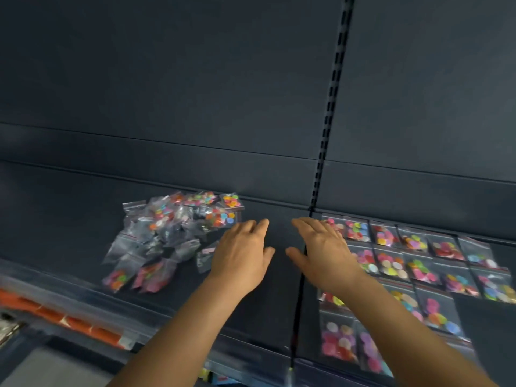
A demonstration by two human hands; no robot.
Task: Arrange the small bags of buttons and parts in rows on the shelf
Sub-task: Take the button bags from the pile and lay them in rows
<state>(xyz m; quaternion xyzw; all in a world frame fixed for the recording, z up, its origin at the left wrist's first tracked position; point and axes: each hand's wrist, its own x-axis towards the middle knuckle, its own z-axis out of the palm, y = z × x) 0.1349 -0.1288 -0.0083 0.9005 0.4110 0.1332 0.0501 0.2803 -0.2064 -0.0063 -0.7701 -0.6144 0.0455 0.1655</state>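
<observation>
Over the dark shelf (279,289), the left hand (241,254) and right hand (325,251) are held flat, fingers spread, nothing gripped. Loose bags (170,236) are heaped just left; arranged bags (413,263) are laid in rows right, touched by the right hand.

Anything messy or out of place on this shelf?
Yes: a loose pile of bags lies jumbled and overlapping left of the hands, unlike the rows of bags on the right. Nothing looks spilled or torn, though the picture is blurred.
</observation>
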